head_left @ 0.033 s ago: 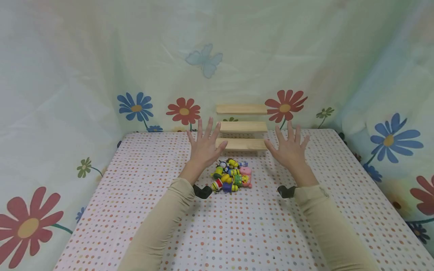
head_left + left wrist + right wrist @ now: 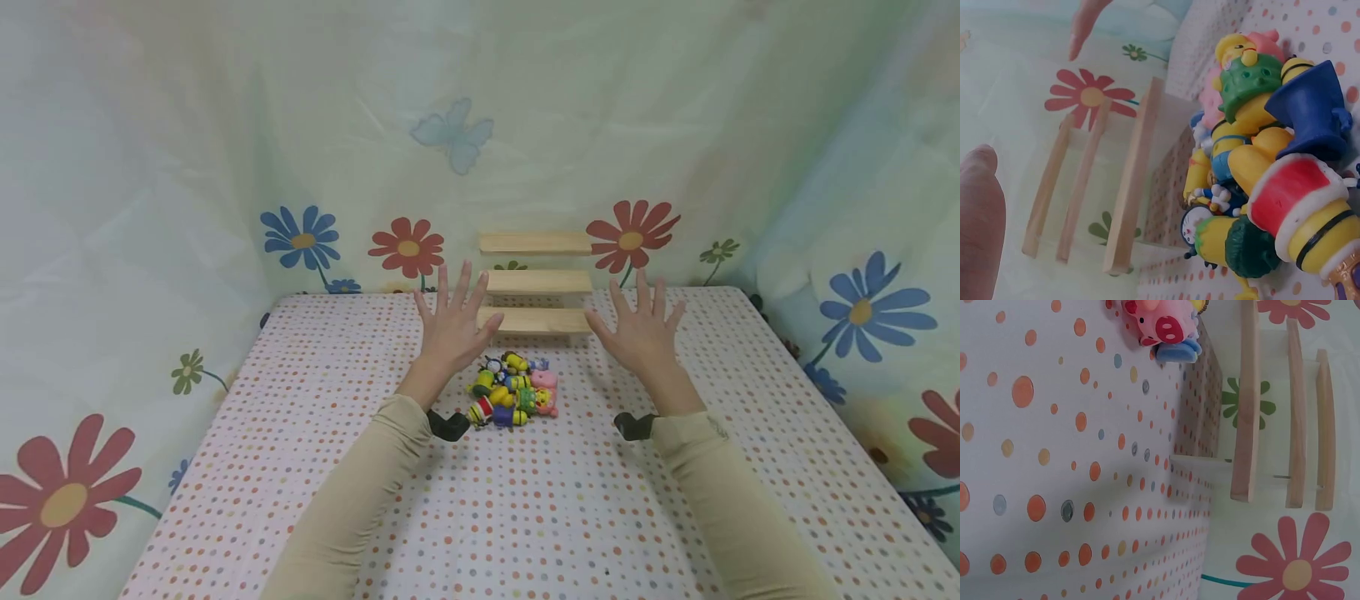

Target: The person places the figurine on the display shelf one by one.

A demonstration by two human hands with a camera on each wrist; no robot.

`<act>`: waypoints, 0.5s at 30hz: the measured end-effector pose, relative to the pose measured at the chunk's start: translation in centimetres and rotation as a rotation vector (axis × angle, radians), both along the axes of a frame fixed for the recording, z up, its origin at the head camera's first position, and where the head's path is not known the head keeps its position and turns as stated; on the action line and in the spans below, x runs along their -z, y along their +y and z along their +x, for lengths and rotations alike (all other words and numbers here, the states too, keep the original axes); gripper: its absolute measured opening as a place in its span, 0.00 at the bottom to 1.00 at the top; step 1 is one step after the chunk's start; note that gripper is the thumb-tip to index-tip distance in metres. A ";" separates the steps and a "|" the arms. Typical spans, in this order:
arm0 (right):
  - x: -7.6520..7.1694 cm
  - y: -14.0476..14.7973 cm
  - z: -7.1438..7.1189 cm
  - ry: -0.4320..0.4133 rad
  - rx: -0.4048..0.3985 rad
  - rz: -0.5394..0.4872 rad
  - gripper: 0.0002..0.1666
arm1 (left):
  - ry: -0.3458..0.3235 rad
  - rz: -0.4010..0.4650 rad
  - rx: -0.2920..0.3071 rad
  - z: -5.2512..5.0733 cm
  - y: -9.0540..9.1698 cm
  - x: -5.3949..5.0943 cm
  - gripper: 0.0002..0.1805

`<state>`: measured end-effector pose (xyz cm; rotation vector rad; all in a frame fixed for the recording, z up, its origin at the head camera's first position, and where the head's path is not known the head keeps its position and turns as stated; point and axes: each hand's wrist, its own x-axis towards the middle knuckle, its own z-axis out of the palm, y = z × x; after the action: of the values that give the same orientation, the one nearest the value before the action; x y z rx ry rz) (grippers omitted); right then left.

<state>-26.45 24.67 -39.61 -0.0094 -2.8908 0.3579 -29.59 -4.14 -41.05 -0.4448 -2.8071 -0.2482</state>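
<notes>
Spread fingers mark both hands, raised palm-down over the table in the head view and holding nothing. My left hand [image 2: 450, 333] hovers left of a three-tier wooden shelf [image 2: 534, 320], its thumb near the lowest board. On the other side is my right hand [image 2: 643, 337], thumb beside the board's right end. Between the forearms lies a heap of small toy figures: a red-and-white one [image 2: 481, 411], a blue-clad one [image 2: 505, 417], a green one [image 2: 1252, 84] and pink ones [image 2: 544, 380]. The right wrist view shows a pink pig figure [image 2: 1163, 322] but no fingers.
A dotted cloth [image 2: 480, 517] covers the table, and flowered fabric [image 2: 360, 125] hangs behind it and at both sides. The shelf stands at the table's back edge, behind the toys. A black wrist mount [image 2: 448, 426] sits at the left cuff, another [image 2: 634, 425] at the right.
</notes>
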 end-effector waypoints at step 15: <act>-0.9 -1.3 0.6 0.323 -0.071 -0.173 0.37 | 0.027 0.218 -0.018 -0.5 -1.0 1.2 0.37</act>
<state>-25.84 23.33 -38.70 0.1112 -2.5388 0.5653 -30.09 -5.11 -42.27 -0.3690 -2.7167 -0.5332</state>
